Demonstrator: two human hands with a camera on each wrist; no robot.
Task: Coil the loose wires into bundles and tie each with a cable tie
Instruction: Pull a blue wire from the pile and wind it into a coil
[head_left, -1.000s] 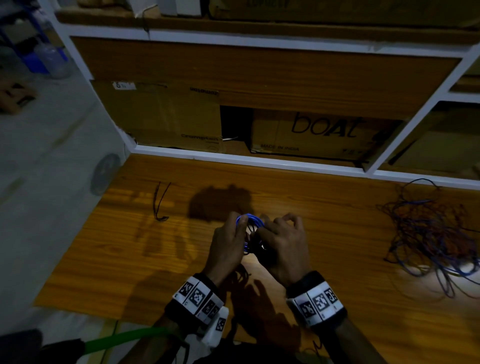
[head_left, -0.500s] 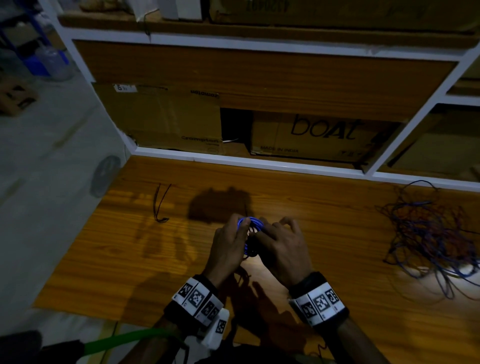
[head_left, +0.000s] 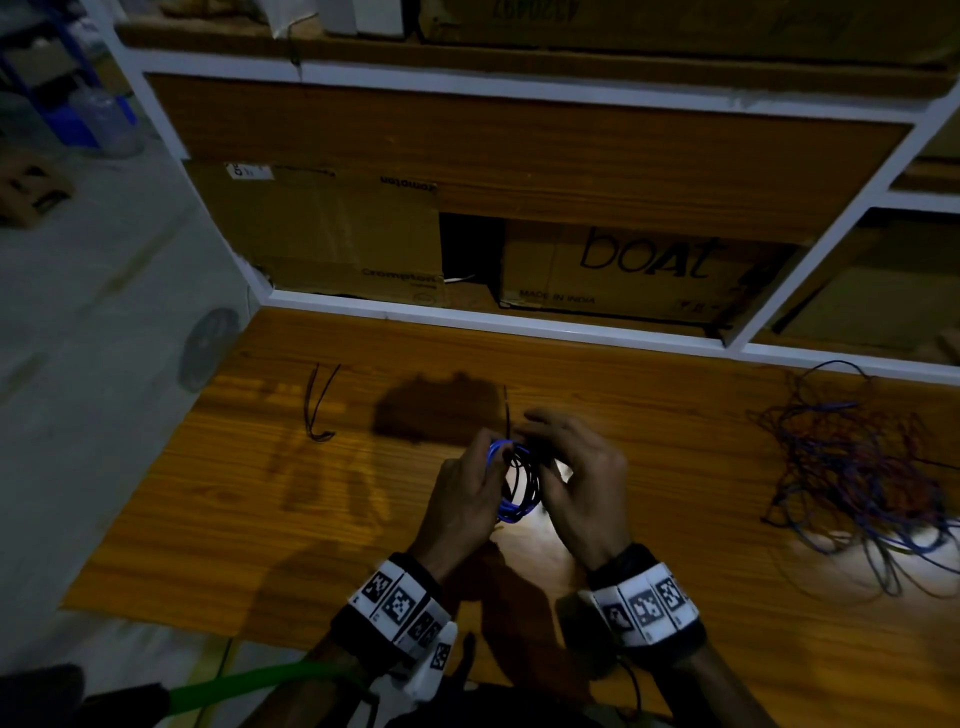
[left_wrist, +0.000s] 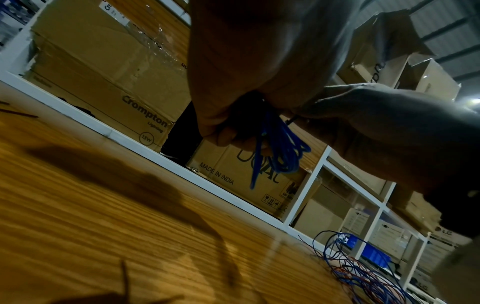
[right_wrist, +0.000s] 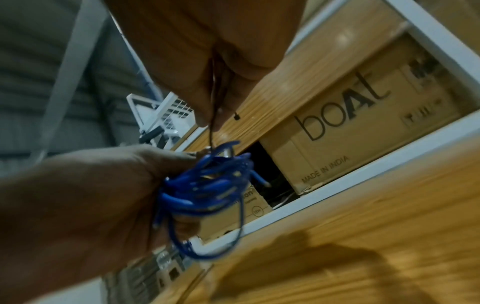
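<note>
Blue wire coil (head_left: 511, 480) upright between both hands, loops hanging down.

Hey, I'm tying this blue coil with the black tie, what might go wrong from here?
1. The left hand grips the blue coil on one side only; the free loops hang loose and may spring apart.
2. The right hand pinches just the thin black cable tie; it may slip out before it cinches.
3. The spare ties lie far left, the tangled wires far right: reaching either means letting go.
</note>
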